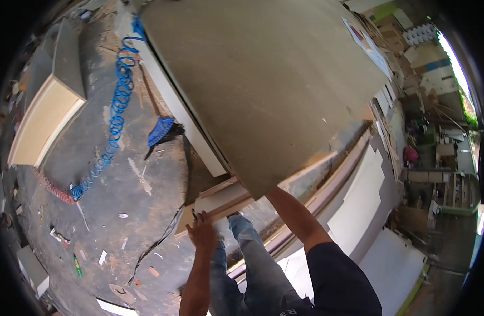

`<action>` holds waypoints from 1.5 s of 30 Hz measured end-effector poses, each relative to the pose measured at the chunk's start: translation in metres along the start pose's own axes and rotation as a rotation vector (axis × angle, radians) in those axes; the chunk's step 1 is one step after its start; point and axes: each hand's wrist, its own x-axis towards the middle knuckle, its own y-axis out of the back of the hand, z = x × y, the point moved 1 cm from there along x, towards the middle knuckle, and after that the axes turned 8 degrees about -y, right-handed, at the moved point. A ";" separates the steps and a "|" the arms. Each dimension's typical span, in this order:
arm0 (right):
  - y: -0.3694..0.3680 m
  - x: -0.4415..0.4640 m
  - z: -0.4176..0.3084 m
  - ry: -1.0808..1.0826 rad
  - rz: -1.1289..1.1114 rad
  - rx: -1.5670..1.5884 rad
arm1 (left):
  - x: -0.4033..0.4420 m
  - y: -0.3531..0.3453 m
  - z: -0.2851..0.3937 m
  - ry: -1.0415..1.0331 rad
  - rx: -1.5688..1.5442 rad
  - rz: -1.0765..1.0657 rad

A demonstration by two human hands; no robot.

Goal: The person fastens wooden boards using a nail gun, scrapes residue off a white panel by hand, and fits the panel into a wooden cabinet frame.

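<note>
My left hand (203, 233) is at the near end of some pale wooden boards (224, 199) low beside the bench. A small dark, thin thing shows between its fingers, too small to name. My right hand (274, 195) reaches under the near corner of a large brown tabletop (268, 89); only its wrist side shows and the fingers are hidden. Under the tabletop's left edge runs a long white panel (185, 116).
A blue coiled air hose (115, 113) and a blue brush head (161, 131) lie on the grey floor to the left. A pale cabinet box (44, 121) stands farther left. Long strips and white sheets (358, 184) lie at right. Scraps litter the floor.
</note>
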 end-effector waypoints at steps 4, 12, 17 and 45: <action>0.017 -0.013 0.026 0.009 -0.043 -0.011 | 0.005 0.006 0.002 0.052 -0.013 0.011; 0.002 -0.025 0.033 0.074 -0.073 0.055 | -0.004 -0.001 0.005 0.160 -0.124 -0.023; -0.037 -0.035 -0.010 0.192 -0.059 0.312 | -0.012 -0.015 0.009 0.187 -0.124 0.209; 0.281 0.079 -0.350 0.515 0.096 0.824 | 0.035 -0.019 -0.008 0.199 -0.321 0.468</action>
